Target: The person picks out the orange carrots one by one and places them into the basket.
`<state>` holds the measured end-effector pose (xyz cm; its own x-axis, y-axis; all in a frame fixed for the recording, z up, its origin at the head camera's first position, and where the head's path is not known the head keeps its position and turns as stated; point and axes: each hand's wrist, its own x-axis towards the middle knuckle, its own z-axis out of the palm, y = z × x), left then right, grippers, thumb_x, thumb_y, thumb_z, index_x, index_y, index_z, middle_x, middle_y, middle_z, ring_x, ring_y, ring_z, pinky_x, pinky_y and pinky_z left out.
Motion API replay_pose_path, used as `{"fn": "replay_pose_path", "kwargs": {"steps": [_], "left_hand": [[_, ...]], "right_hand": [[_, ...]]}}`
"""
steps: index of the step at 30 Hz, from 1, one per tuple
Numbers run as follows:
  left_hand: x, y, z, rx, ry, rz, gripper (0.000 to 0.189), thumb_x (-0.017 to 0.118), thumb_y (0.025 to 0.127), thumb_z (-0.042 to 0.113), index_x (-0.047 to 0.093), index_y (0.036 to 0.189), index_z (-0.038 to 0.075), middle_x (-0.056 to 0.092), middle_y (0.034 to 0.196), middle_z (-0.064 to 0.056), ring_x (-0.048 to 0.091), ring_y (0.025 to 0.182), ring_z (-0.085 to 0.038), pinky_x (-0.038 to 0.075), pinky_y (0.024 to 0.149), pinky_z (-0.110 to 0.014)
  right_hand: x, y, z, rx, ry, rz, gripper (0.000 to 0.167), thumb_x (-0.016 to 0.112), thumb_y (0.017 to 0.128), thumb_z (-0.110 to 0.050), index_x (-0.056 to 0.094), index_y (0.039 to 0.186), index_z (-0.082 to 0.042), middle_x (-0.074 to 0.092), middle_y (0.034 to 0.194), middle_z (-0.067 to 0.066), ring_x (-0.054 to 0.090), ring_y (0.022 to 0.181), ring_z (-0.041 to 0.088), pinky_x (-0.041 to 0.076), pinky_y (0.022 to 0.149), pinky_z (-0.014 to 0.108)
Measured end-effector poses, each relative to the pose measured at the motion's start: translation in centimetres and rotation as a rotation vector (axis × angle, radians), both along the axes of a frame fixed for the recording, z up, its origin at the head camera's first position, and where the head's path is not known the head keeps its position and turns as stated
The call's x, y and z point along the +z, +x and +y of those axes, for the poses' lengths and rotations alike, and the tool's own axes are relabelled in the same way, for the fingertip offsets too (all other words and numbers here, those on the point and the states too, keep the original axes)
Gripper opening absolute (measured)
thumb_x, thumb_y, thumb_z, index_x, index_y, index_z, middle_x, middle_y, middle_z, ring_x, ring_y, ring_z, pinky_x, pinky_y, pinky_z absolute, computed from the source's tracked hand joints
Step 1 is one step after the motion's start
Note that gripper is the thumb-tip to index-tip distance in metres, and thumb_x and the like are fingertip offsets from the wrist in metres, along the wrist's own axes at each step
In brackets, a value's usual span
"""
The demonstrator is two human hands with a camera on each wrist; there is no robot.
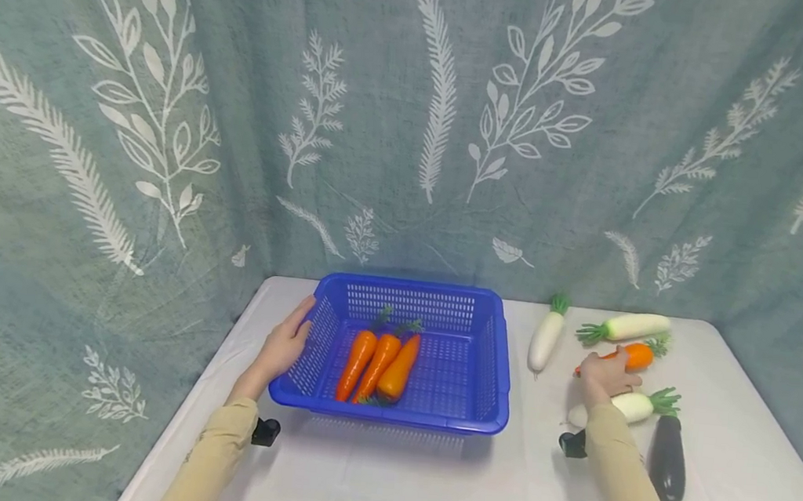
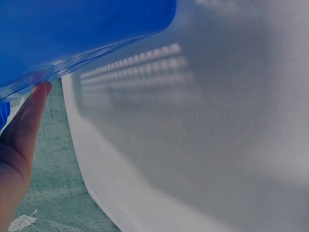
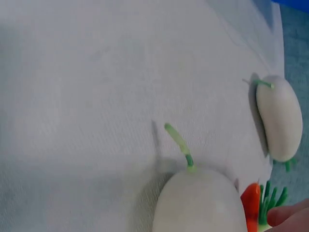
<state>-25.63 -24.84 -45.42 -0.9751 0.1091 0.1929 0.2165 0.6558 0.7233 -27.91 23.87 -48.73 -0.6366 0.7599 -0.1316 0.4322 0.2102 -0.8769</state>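
Note:
My left hand [image 1: 285,344] lies along the left rim of a blue plastic basket [image 1: 398,417], fingers touching it. In the left wrist view, a straight finger [image 2: 35,116] meets the underside of the rim. Inside the basket lie three carrots [image 1: 378,363] with green tops. To the right, my right hand [image 1: 606,377] is over another carrot [image 1: 639,356], fingers bent across it; I cannot tell whether they grip it. Its tip shows red-orange [image 3: 250,205] in the right wrist view. Just below that hand is a white radish [image 1: 633,408], partly hidden by the wrist.
Behind the carrot lies a second white radish [image 1: 636,326]. Another radish [image 1: 546,340] lies between it and the basket. A dark eggplant [image 1: 668,464] sits nearest the right forearm. The white table [image 1: 425,488] ends at a patterned green curtain [image 1: 383,123].

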Motion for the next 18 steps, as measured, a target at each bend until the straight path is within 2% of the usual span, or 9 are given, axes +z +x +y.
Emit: {"fn": "replay_pose_path", "kwargs": {"steps": [6,18], "left_hand": [[-0.2,-0.1,-0.2,-0.004,0.005,-0.010,0.048,0.034,0.104,0.004,0.026,0.150,-0.007,0.022,0.157,-0.024,0.021,0.143,-0.041,0.018,0.119,-0.050],[-0.1,-0.1,0.0,-0.004,0.006,-0.022,0.048,0.034,0.104,0.003,0.025,0.150,-0.007,0.022,0.157,-0.024,0.021,0.144,-0.040,0.018,0.119,-0.050]], "right_hand": [[0.0,0.1,1.1,0.071,0.040,-0.070,0.055,0.041,0.092,-0.007,0.035,0.146,0.003,0.030,0.141,0.038,0.021,0.133,0.049,0.022,0.112,0.053],[0.7,0.8,1.6,0.119,-0.039,-0.047,0.058,0.043,0.093,-0.004,0.030,0.149,0.004,0.025,0.144,0.037,0.018,0.136,0.047,0.021,0.114,0.053]]}}
